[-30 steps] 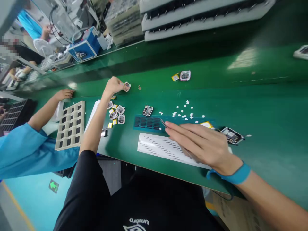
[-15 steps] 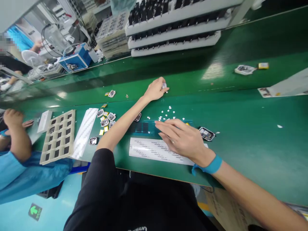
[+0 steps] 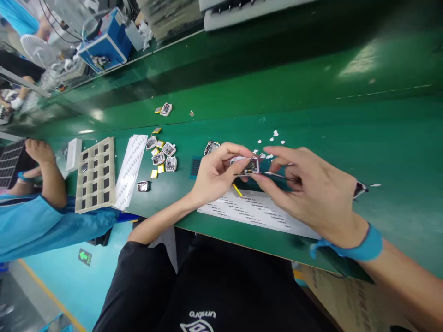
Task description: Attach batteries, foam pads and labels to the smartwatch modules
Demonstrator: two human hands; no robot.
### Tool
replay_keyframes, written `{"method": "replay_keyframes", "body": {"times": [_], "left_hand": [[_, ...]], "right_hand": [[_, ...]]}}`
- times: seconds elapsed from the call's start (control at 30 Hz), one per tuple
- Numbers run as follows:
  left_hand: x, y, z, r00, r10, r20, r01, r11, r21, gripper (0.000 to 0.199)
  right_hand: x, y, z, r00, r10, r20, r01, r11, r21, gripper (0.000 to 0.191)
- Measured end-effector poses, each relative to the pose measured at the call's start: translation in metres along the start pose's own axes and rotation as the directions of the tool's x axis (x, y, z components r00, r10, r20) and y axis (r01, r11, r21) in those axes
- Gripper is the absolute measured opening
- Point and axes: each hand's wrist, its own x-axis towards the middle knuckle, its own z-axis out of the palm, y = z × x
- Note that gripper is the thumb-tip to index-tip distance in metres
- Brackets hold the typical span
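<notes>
The left hand [image 3: 216,173] was curled nearly closed, its thumb and fingers pinching the edges of a white-framed electronic module [image 3: 245,166] held just above the bench [image 3: 398,221]. The right hand [image 3: 304,193], a blue wristband [image 3: 349,246] at its wrist, was also nearly closed and gripped slim tweezers [image 3: 278,176], their tips at the module's edge. A thin yellow strip [image 3: 237,189] showed just below the module. Beneath both hands lay a white printed sheet [image 3: 258,213]. Just beyond the left hand sat another module [image 3: 211,148], with white flecks [image 3: 270,140] scattered beyond the hands. Farther left lay a cluster of modules [image 3: 161,157], then a beige pocketed tray [image 3: 95,175]. Past it, a co-worker's hand [image 3: 39,151] rested near a blue sleeve [image 3: 34,226].
</notes>
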Motion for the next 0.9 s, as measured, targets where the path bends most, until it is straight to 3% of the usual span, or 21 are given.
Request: {"method": "replay_keyframes", "body": {"times": [0.2, 0.37, 0.6, 0.77, 0.9], "left_hand": [[-0.005, 0.002, -0.004, 0.998, -0.049, 0.041, 0.051, 0.997, -0.06, 0.025], [-0.012, 0.002, -0.005, 0.997, -0.078, 0.02, 0.077, 0.996, 0.036, 0.029], [-0.024, 0.005, 0.008, 0.997, 0.017, -0.077, -0.006, 0.99, 0.139, 0.031], [-0.028, 0.005, 0.012, 0.997, 0.066, -0.046, -0.054, 0.974, 0.218, 0.031], [-0.027, 0.0, 0.009, 0.998, 0.059, -0.026, -0.051, 0.966, 0.252, 0.031]], "right_hand": [[-0.003, 0.001, 0.003, 0.998, -0.039, 0.054, 0.043, 0.996, -0.077, 0.04], [-0.005, 0.003, 0.005, 0.99, -0.099, 0.1, 0.111, 0.986, -0.126, 0.039], [-0.007, -0.001, -0.006, 0.956, -0.255, 0.148, 0.283, 0.935, -0.215, 0.059], [-0.004, -0.003, -0.014, 0.901, -0.377, 0.215, 0.423, 0.875, -0.235, 0.053], [-0.006, -0.002, -0.012, 0.928, -0.295, 0.23, 0.332, 0.932, -0.147, 0.049]]}}
